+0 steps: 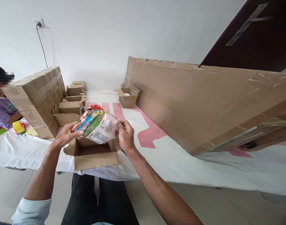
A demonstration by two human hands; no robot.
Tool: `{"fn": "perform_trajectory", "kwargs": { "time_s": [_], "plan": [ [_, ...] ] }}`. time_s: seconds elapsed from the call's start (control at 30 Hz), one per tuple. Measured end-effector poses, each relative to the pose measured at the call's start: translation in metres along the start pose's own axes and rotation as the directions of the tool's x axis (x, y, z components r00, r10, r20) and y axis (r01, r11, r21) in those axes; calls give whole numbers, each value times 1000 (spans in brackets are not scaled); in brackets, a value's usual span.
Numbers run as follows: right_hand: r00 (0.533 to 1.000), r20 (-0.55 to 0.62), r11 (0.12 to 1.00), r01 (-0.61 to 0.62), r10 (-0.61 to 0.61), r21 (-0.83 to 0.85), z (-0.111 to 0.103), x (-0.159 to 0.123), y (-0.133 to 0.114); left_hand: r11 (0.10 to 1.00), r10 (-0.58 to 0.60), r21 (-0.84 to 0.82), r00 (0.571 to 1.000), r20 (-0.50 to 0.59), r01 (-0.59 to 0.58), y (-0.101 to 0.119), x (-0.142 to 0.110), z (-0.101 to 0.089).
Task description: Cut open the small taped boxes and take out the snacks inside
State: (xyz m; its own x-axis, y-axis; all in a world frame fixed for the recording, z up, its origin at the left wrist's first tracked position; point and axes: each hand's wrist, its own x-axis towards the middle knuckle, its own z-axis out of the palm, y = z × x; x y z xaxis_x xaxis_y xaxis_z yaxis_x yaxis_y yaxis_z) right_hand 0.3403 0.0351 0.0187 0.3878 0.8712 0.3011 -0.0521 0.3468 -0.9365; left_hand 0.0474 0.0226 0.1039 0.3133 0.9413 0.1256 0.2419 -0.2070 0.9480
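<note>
A colourful plastic packet (96, 124) with a white printed back and a barcode is held just above an open small cardboard box (92, 153) at the near edge of the white-covered table. My left hand (66, 134) grips the packet's left end, fingers closed under it. My right hand (125, 134) pinches the packet's right end by the barcode. The box's flaps stand open and its inside looks bare where it shows.
A large taped carton (37, 97) sits at the left, with several small open boxes (71, 107) beside it and one (127, 97) further back. A long cardboard sheet (204, 103) leans along the right. A person in purple (2, 109) sits at far left near a tape dispenser (18, 127).
</note>
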Motion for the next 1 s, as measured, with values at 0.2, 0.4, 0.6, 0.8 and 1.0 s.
{"fn": "perform_trajectory", "kwargs": {
  "time_s": [0.2, 0.4, 0.6, 0.8, 1.0],
  "plan": [
    [994, 86, 987, -80, 68, 142, 13, 17, -13, 892, 395, 317, 897, -200, -322, 2, -12, 17],
    [827, 514, 827, -443, 228, 346, 24, 8, -36, 351, 808, 747, 586, 65, -565, -25, -25, 21],
    [884, 435, 855, -353, 172, 379, 34, 5, -28, 355, 765, 722, 629, 142, -594, -48, -43, 31],
    [918, 379, 883, -272, 119, 382, 38, 3, -27, 778, 573, 492, 763, -300, -391, -51, -47, 36],
    [926, 368, 877, -244, 84, 414, 41, -4, -34, 959, -16, -279, 965, -261, -59, -31, -25, 37]
  ]
}}
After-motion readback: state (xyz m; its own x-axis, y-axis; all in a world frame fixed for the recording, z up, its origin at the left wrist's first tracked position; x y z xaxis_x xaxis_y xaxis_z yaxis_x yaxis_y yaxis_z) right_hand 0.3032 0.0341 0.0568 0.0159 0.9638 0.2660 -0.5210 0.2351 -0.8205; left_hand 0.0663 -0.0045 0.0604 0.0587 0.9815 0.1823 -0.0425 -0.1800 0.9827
